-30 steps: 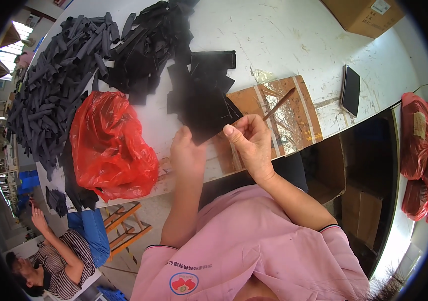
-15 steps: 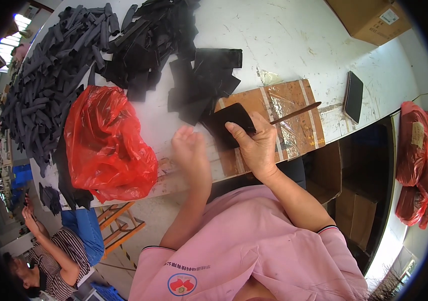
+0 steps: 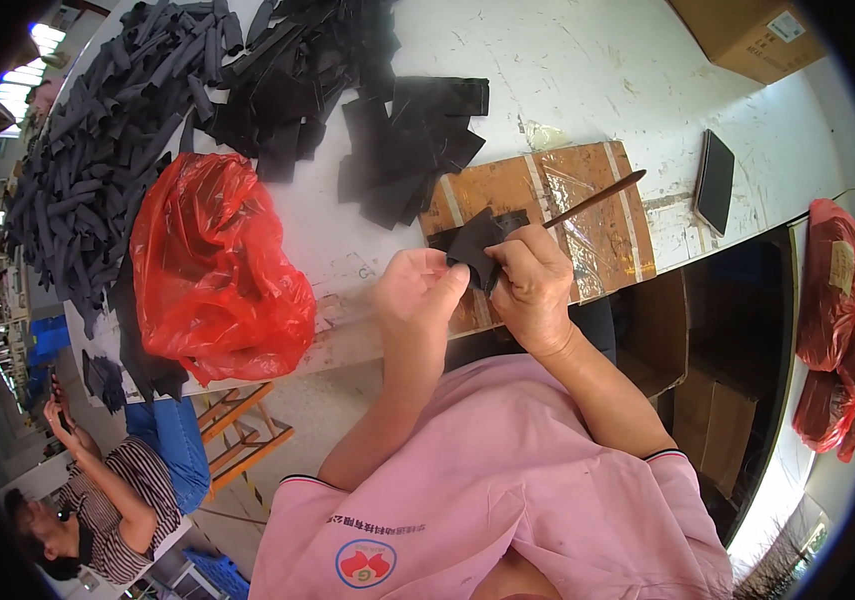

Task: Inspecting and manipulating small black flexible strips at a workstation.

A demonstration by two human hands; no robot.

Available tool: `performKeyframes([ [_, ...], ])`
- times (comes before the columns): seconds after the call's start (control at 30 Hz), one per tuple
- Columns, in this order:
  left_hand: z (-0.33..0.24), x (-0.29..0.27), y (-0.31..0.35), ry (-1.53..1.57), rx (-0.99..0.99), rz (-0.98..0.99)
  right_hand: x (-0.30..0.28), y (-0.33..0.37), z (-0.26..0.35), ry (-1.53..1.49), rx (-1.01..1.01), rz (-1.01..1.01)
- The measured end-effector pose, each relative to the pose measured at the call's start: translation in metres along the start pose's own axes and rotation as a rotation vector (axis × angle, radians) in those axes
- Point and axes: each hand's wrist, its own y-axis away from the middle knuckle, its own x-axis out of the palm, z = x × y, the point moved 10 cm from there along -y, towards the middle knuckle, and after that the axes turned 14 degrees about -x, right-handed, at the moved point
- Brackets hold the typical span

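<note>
Over the cardboard sheet (image 3: 602, 245), both my hands hold a small black fabric piece (image 3: 474, 243), which looks partly folded. My left hand (image 3: 415, 295) has its thumb pressed on the piece's near left edge, with the fingers behind. My right hand (image 3: 537, 295) pinches the right side, fingers curled. A thin brown pointed stick (image 3: 595, 198) juts out to the right from behind my right hand; the hand hides its other end, so whether the fingers grip it is unclear. More black fabric may lie under the held piece.
Black flat fabric pieces (image 3: 412, 150) and a heap of dark grey tubes (image 3: 97, 150) cover the table's far left. A red plastic bag (image 3: 217, 280) sits nearer. Rightward are a phone (image 3: 714, 182), a carton (image 3: 747, 40) and hanging red bags (image 3: 835, 290). Another person (image 3: 117, 490) is at lower left.
My left hand has come rightward and up onto the black fabric piece. My right hand has turned and now pinches it with curled fingers. The stick's tip has swung slightly upward.
</note>
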Motion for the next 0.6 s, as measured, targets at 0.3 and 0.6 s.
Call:
performKeyframes([
  [0.3, 0.015, -0.001, -0.004, -0.144, 0.002, -0.002, -0.001, 0.01, -0.006, -0.433, 0.355, 0.173],
  [0.6, -0.005, 0.007, 0.019, -0.368, 0.477, -0.206, 0.001, 0.01, 0.016, -0.002, -0.009, 0.174],
])
